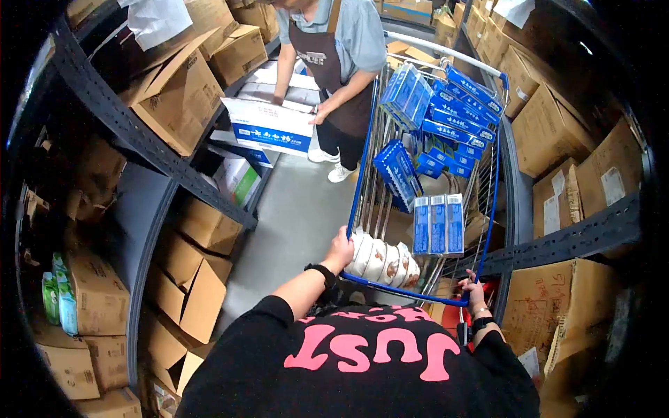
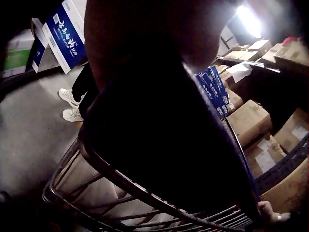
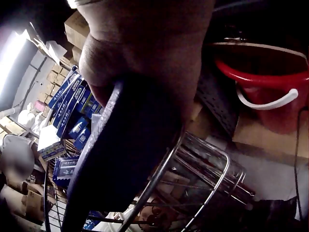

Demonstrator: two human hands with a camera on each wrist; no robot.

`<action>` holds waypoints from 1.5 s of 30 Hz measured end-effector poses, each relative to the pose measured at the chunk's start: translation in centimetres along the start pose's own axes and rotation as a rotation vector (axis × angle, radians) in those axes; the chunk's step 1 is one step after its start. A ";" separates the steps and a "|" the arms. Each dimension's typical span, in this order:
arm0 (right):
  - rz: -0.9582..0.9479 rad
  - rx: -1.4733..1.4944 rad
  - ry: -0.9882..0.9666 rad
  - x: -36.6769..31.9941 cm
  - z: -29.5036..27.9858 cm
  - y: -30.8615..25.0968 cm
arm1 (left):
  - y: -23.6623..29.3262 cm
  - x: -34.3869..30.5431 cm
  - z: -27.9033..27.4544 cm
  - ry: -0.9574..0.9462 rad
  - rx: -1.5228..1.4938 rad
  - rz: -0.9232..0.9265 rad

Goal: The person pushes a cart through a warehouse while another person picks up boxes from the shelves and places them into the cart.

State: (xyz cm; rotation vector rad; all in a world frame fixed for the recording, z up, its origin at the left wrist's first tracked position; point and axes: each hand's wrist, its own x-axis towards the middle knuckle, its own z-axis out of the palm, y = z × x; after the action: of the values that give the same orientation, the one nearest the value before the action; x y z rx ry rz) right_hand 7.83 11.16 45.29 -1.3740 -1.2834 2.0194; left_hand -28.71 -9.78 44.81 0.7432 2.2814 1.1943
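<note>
A wire shopping cart with a blue rim (image 1: 390, 287) stands in front of me. My left hand (image 1: 340, 252) grips the rim at its near left corner, and my right hand (image 1: 472, 289) holds the near right corner. Inside the cart, three blue-and-white boxes (image 1: 437, 224) stand side by side near my right hand, with round white wrapped packs (image 1: 382, 261) close to my left. More blue boxes (image 1: 460, 111) are piled toward the far end. In the left wrist view the left hand (image 2: 154, 34) is dark; in the right wrist view the right hand (image 3: 145, 58) is on the dark rim.
A person in a brown apron (image 1: 327, 63) stands ahead on the left, both hands at an open white-and-blue carton (image 1: 272, 129). Shelves with brown cartons (image 1: 178, 101) line both sides. Grey floor (image 1: 293, 202) runs left of the cart. A red bucket (image 3: 275, 101) shows in the right wrist view.
</note>
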 end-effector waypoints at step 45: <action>-0.001 0.134 0.001 -2.7 -1.3 0.8 | 0.9 -3.1 -0.1 0.040 0.009 -0.004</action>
State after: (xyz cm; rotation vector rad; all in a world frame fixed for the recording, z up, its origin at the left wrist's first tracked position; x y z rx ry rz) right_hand 10.31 9.42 45.95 -1.3121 -1.1253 2.0633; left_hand -26.21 -11.42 46.07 0.7244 2.3217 1.2081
